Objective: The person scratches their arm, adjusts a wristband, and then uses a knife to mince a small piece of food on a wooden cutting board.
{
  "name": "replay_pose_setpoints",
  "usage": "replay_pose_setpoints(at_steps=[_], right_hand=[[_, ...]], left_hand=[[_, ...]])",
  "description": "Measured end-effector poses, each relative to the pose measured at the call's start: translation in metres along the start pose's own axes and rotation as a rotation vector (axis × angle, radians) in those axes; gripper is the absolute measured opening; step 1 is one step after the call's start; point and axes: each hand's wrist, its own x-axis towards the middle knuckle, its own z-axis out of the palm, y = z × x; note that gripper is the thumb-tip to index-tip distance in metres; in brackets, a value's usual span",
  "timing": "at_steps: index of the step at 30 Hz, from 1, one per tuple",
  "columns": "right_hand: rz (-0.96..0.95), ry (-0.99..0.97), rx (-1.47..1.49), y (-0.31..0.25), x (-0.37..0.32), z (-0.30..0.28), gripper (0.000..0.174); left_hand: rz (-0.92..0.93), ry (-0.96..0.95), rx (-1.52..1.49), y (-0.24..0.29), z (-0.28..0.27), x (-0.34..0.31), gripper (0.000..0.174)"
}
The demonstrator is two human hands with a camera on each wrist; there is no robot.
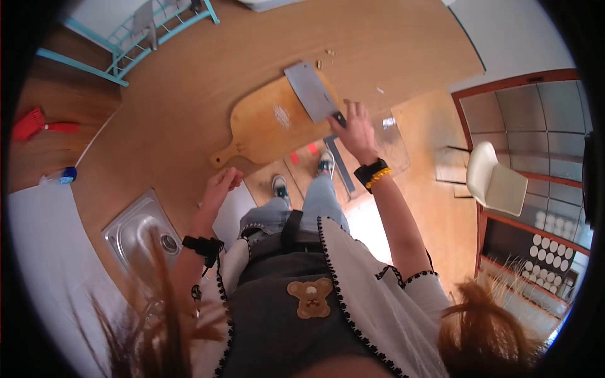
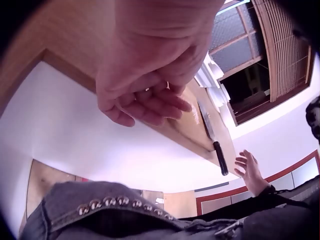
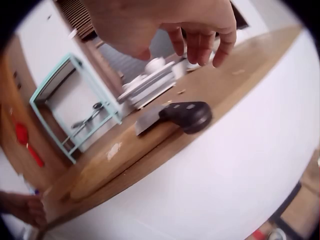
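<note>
A cleaver [image 1: 310, 89] with a black handle [image 3: 187, 116] lies flat on the right end of a wooden cutting board [image 1: 261, 123], its handle jutting over the near edge. Some pale bits [image 1: 282, 117] sit mid-board. My right hand [image 1: 358, 131] is beside the handle; the right wrist view shows a gap between that hand [image 3: 170, 30] and the handle, fingers loosely bent and holding nothing. Near the board's handle end hovers my left hand [image 1: 217, 189], its fingers loosely curled around nothing, as the left wrist view of the hand [image 2: 150, 75] also shows.
A steel sink [image 1: 144, 230] is at the left, with a blue-capped item [image 1: 67, 175] and a red brush-like tool [image 1: 38, 125] beyond it. A turquoise rack [image 1: 120, 60] stands back left. Small scraps [image 1: 319, 64] lie behind the board. A cream chair [image 1: 498, 183] stands at the right.
</note>
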Motion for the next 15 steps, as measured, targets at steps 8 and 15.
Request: replay_pose_setpoints(at_steps=[8,15], right_hand=[[0.028,-0.229,-0.038,0.023,0.028,0.036,0.059],[0.212,-0.348,0.11,0.04,0.036,0.04,0.056]], left_hand=[[0.664,0.582,0.771,0.025,0.019,0.065,0.019],[0.7,0.813,0.956,0.033,0.044,0.106,0.018]])
